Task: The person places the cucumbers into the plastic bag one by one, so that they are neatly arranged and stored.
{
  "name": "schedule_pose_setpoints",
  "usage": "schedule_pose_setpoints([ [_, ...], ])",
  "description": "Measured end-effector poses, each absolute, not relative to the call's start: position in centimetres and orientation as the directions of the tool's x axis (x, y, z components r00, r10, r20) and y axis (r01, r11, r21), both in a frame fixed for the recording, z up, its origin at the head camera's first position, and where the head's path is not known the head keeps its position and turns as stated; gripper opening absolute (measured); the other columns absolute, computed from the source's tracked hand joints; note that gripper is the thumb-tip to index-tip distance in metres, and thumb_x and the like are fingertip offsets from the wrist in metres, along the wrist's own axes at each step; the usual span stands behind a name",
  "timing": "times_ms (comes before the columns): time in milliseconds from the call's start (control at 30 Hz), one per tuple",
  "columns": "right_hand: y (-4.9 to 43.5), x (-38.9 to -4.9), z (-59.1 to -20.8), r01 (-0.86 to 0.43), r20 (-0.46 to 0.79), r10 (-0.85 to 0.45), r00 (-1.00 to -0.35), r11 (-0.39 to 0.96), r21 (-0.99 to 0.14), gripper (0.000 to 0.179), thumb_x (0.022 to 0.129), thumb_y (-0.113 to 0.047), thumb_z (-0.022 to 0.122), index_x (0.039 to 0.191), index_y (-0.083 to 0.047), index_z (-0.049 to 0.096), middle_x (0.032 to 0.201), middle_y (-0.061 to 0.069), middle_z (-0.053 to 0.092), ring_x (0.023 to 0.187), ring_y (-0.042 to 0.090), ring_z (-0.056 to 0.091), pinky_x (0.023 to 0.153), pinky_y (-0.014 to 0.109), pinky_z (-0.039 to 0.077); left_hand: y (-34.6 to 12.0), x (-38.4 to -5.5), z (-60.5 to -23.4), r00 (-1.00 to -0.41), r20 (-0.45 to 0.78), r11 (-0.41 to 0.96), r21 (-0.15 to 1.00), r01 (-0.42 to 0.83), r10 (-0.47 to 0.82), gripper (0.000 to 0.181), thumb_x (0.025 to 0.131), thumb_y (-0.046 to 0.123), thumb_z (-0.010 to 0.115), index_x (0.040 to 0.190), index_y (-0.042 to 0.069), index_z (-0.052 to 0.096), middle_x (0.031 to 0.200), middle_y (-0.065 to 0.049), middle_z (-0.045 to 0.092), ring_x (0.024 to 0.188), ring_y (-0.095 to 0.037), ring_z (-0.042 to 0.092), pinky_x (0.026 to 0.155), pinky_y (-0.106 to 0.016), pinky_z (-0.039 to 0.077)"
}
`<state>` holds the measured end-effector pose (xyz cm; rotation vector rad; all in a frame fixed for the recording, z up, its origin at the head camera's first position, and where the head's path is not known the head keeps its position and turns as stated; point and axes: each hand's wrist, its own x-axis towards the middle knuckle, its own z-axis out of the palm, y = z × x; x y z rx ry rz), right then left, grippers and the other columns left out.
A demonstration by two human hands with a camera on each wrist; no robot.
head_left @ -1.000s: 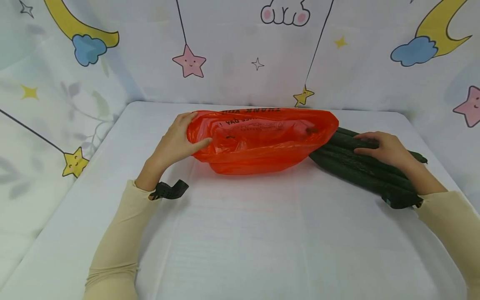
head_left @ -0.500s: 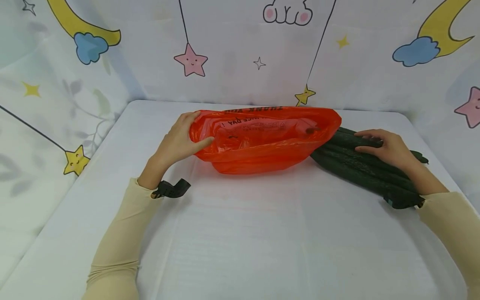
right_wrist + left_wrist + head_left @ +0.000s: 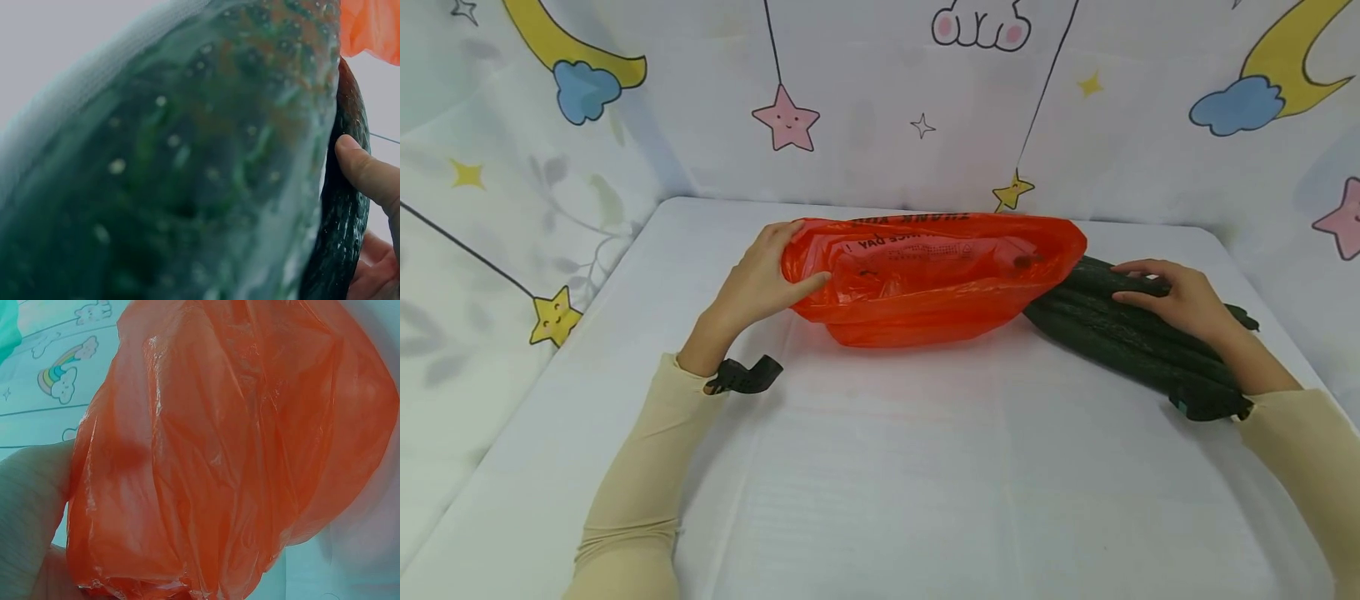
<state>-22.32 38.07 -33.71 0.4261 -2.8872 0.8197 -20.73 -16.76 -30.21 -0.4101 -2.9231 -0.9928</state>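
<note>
Up front, left sleeve and right sleeve: cream, the left slanting up from the lower edge, the right angling in from the lower right.
Black wrist pieces: one at each cuff.
Tabletop: white, faintly creased.
Right hand: reaches inward and has hold of one cucumber, partly closed, thumb on one side and fingers curled on the other.
Bundle of cucumbers: dark green, side by side at the right of the tabletop; long axis slopes from near right to far left, far ends pointing towards the right end of the red bag and passing out of sight behind it.
Left hand: at the bag's left end, thumb and fingers spread wide apart, thumb straight across the mouth; the fingertips are hidden, so how firmly they press cannot be told.
Bag: thin plastic, towards the far side of the tabletop, lengthwise left to right, mouth gaping upward.
Writing: black, running right to left; "THANK YOU" by the far rim, "NICE DAY !" below, partly creased; smaller print unreadable.
Backdrop: pale, with moons, clouds and stars.
</note>
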Motion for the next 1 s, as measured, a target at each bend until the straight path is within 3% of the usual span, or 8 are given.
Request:
schedule_pose_setpoints([
  [100, 38.0, -22.1, -33.8, -0.311, 0.203, -0.240, -0.949, 0.810, -0.497, 0.039, 0.089, -0.019, 0.071, 0.125, -0.006, 0.063, 0.105, -0.031, 0.048, 0.091, -0.009, 0.041, 0.077, 0.016, 0.033, -16.7, -20.8, -30.2, -0.965, 0.106, 0.764, 0.592, 0.256, 0.241, 0.082, 0.086, 0.038, 0.068, 0.151, 0.004, 0.031, 0.151, -0.018, 0.032, 0.133, -0.035, 0.037, 0.101, -0.057, 0.042],
  [167, 37.9, -22.0, -33.9, -0.321, 0.216, -0.243, -0.946, 0.808, -0.495, 0.039, 0.089, -0.018, 0.070, 0.125, -0.005, 0.063, 0.103, -0.038, 0.045, 0.093, -0.010, 0.041, 0.078, 0.013, 0.032, -16.6, -20.8, -30.2, -0.965, 0.103, 0.767, 0.589, 0.255, 0.242, 0.082, 0.086, 0.038, 0.068, 0.151, 0.004, 0.031, 0.151, -0.018, 0.033, 0.133, -0.035, 0.038, 0.100, -0.056, 0.043],
  [667, 37.5, -22.1, -32.8, -0.353, 0.296, -0.226, -0.928, 0.787, -0.506, 0.038, 0.089, -0.016, 0.070, 0.124, -0.003, 0.063, 0.103, -0.043, 0.046, 0.091, -0.016, 0.043, 0.076, 0.003, 0.030, -16.4, -20.8, -30.1, -0.962, 0.109, 0.778, 0.569, 0.268, 0.251, 0.082, 0.086, 0.039, 0.068, 0.151, 0.005, 0.031, 0.150, -0.019, 0.033, 0.134, -0.036, 0.038, 0.101, -0.059, 0.041],
  [1000, 37.4, -22.7, -31.0, -0.309, 0.280, -0.186, -0.942, 0.805, -0.506, 0.042, 0.091, -0.022, 0.068, 0.129, -0.006, 0.061, 0.104, -0.043, 0.044, 0.097, -0.017, 0.037, 0.080, 0.007, 0.028, -16.5, -20.8, -30.1, -0.962, 0.110, 0.783, 0.561, 0.269, 0.251, 0.083, 0.086, 0.039, 0.068, 0.152, 0.005, 0.030, 0.151, -0.019, 0.032, 0.134, -0.037, 0.037, 0.101, -0.060, 0.041],
])
